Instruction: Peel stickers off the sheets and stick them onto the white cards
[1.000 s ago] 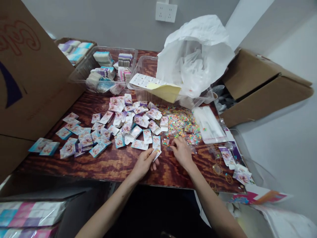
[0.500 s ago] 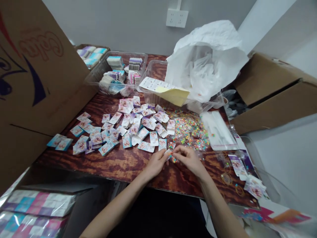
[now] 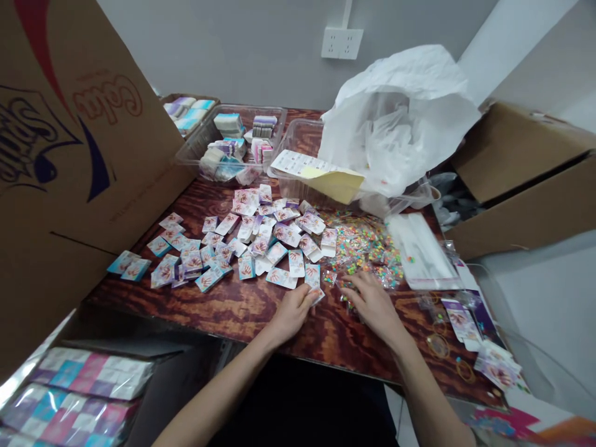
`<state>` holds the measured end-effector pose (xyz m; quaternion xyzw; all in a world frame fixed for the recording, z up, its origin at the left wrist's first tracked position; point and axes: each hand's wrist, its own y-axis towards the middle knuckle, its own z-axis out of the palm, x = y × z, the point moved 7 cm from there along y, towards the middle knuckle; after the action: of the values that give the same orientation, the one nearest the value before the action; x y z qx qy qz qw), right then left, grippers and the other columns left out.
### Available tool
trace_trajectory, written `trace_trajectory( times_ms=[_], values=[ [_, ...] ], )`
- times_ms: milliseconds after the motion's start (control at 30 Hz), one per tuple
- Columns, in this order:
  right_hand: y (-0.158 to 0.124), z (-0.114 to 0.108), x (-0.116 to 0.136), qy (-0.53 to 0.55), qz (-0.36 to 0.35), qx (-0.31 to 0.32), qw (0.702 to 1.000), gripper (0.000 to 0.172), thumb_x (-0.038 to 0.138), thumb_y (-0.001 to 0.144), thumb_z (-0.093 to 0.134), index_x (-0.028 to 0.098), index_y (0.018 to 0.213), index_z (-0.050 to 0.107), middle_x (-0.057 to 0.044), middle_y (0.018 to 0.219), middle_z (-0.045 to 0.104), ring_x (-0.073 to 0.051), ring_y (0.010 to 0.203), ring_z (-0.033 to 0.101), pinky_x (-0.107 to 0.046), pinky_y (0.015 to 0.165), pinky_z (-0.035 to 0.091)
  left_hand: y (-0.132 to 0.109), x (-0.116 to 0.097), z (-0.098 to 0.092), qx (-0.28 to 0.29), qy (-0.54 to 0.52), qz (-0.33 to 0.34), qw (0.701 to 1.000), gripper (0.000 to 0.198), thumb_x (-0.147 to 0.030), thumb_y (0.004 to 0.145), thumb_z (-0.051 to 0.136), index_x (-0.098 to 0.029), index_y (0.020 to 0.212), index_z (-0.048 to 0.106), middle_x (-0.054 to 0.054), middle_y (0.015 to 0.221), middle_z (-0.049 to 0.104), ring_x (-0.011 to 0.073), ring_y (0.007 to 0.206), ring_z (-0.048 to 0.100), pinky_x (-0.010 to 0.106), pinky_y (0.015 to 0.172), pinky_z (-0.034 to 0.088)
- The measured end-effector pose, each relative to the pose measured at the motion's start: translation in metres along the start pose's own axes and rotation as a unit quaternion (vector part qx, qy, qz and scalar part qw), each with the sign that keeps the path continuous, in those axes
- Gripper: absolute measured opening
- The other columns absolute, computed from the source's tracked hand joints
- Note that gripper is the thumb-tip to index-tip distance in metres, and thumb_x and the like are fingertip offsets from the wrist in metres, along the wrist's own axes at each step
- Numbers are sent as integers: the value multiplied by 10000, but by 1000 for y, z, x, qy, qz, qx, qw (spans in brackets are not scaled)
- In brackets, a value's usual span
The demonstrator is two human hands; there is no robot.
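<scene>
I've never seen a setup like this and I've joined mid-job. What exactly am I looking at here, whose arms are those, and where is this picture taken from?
There is no machine here: those are a person's own bare arms, seen from a camera worn on their head, looking down. The wooden table holds many scattered printed cards and a spread of tiny colourful pieces. The left hand has its fingers at a card, though I cannot tell whether it grips it. The right hand lies spread beside the colourful pieces, with nothing visibly held. A clear plastic tub stands behind.
</scene>
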<state>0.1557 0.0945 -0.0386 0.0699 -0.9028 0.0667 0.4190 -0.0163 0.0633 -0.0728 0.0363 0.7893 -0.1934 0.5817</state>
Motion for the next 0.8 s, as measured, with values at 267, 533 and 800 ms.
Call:
trace_trajectory(
  times_ms=[267, 533, 800],
  values=[
    [-4, 54, 7, 287, 69, 188, 937, 272, 407, 714, 726, 170, 687, 595, 24, 625, 541, -125, 596, 468, -250, 578, 326, -10, -17, 5, 91, 76, 28, 993, 226, -397, 947, 467, -181, 939, 533, -4, 782, 600, 155, 722, 557, 239, 625, 366],
    [2, 32, -11, 356, 131, 102, 920, 341, 471, 686, 778, 172, 699, 613, 37, 594, 539, -92, 529, 416, -231, 508, 268, -11, -25, -71, -100, 393, 155, 901, 337, -100, 878, 476, -173, 1199, 548, 132, 1242, 560, 285, 1150, 491, 431, 961, 406],
    [7, 29, 6, 337, 57, 17, 940, 281, 435, 745, 738, 185, 703, 616, 26, 642, 537, -118, 585, 454, -247, 563, 335, -18, -12, -81, -102, 330, 100, 933, 304, -257, 860, 618, -188, 1156, 614, 116, 1175, 572, 293, 1124, 501, 464, 966, 432]
  ],
)
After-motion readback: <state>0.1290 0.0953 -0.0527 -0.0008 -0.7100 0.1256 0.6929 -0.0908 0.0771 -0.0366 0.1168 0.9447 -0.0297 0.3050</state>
